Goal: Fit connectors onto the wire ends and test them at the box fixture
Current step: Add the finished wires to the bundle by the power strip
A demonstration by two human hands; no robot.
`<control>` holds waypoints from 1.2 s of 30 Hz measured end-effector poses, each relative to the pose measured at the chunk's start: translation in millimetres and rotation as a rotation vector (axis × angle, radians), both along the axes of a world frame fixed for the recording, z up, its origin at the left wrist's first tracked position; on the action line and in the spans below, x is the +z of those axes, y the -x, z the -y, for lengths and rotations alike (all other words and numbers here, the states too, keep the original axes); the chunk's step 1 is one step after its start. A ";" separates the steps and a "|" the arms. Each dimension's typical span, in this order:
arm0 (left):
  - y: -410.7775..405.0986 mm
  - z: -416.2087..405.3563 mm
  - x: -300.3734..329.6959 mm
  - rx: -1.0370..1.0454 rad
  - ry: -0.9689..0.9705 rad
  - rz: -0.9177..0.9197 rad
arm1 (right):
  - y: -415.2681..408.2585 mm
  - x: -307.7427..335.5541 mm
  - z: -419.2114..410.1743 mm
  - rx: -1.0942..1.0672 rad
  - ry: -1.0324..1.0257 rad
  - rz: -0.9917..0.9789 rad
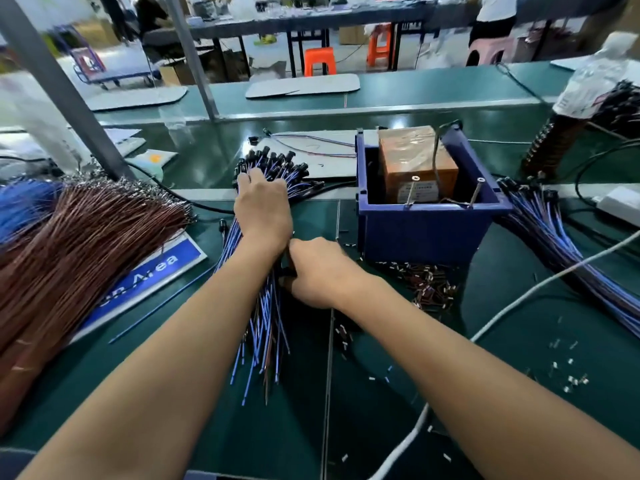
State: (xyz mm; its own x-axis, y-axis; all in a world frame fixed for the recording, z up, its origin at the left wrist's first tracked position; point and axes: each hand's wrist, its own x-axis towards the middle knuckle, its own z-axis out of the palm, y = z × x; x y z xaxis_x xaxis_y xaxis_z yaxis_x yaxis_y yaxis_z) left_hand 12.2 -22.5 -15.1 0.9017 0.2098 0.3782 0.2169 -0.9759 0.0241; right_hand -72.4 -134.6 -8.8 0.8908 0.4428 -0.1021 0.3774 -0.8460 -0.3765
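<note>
Under both hands lies one fanned bundle (266,317) of blue and brown wires on the green mat (381,393), too many to count. Its far ends carry black plugs (273,161), which spread just beyond the left fingertips; its bare ends point back between the two forearms.

Left hand (263,209) rests palm down on the bundle, fingers curled over the wires just behind the plugs. Right hand (318,271) sits just behind the left wrist, touching it, with fingers curled round wires at the bundle's middle; how many it grips cannot be told.

To the right of the right hand's fingers stands one blue box (426,216), holding one orange block (415,168). Loose connectors (426,282) lie scattered beside the right wrist, in front of the box, uncounted. A second wire bundle (554,230) trails out past the box. Well to the left of the left fingers lies one large sheaf of brown wires (76,247), over a blue sign (152,275). One white cable (512,306) crosses the right forearm.
</note>
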 end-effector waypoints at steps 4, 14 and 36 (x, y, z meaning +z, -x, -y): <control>-4.8 1.5 -1.6 -0.021 -0.016 0.011 | -0.2 -5.1 2.7 -0.005 -0.013 -0.011; -0.5 7.8 -1.4 -0.021 0.025 0.093 | 2.6 -7.9 14.5 -0.015 -0.164 -0.074; 67.7 62.3 128.9 -0.636 2.338 0.435 | 42.7 30.7 30.7 -0.326 -0.713 0.326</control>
State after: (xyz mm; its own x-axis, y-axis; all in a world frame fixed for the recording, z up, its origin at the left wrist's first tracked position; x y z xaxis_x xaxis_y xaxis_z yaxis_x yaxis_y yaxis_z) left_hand -55.5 -84.8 113.8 0.9641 0.2277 0.1364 -0.2630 0.7505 0.6063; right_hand -115.2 -165.4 21.8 0.9215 0.0202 0.3878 0.3382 -0.5326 -0.7758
